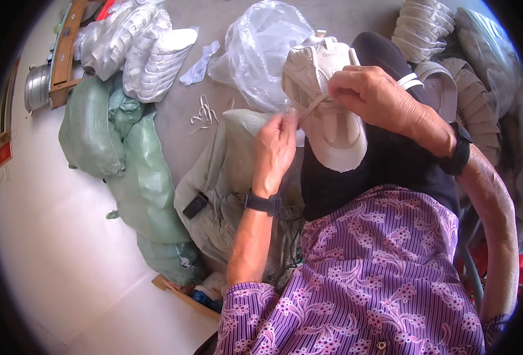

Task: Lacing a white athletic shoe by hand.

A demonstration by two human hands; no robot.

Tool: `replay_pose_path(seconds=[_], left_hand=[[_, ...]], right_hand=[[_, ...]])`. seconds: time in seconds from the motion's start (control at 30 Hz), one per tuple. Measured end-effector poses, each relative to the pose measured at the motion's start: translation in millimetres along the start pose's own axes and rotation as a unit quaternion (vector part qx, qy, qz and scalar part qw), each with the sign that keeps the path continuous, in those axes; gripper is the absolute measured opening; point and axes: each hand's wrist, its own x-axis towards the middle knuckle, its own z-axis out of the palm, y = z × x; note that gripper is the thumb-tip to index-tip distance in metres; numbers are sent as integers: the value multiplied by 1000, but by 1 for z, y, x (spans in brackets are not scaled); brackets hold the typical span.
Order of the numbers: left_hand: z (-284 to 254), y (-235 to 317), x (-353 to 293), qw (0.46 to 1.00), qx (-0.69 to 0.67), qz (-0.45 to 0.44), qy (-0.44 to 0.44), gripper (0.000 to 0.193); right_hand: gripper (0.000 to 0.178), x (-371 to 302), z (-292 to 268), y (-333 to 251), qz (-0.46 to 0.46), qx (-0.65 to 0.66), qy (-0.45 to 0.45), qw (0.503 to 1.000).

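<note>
A cream sneaker upper [336, 151] rests on my black-clad leg, its toe pointing toward me. A flat, pale shoelace [313, 107] runs across it between my hands. At the shoe's left edge, my left hand [276, 145] pinches the lace, fingertips pressed together. My right hand [377, 97] lies over the shoe's right side with its fingers closed on the lace near the eyelets. That hand hides part of the lacing. A white band of lace [409, 80] shows beyond my right wrist.
Loose white laces [203, 113] lie on the floor near a clear plastic bag [264, 50]. Stacked shoe uppers stand at the far left [158, 62] and right [424, 29]. Green sacks [146, 177] sit left, beside a grey cloth [214, 171] bearing a small black object [196, 204].
</note>
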Motion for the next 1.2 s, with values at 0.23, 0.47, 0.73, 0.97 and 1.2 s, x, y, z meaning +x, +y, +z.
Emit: replay_pose_path(seconds=[0.23,0.47,0.73,0.97,1.2], left_hand=[[21,-42,14,889,-407,-198,-73,30],[19,-33,10,838,-495,-228,9,19],[-9,-23,-5,899,-347,-267,-14,17],[-58,5,18,782,-622,-38,-10,9],[-130,39,19,734,-660,158,25,18]], right_hand=[[18,4,2,-9,11,-16,-34,999],[22,-1,-13,-7,135,63,-31,988],[14,-3,-11,-5,121,75,-39,989],[12,2,-5,-4,97,49,-32,994],[9,-5,-6,3,81,98,-21,992]])
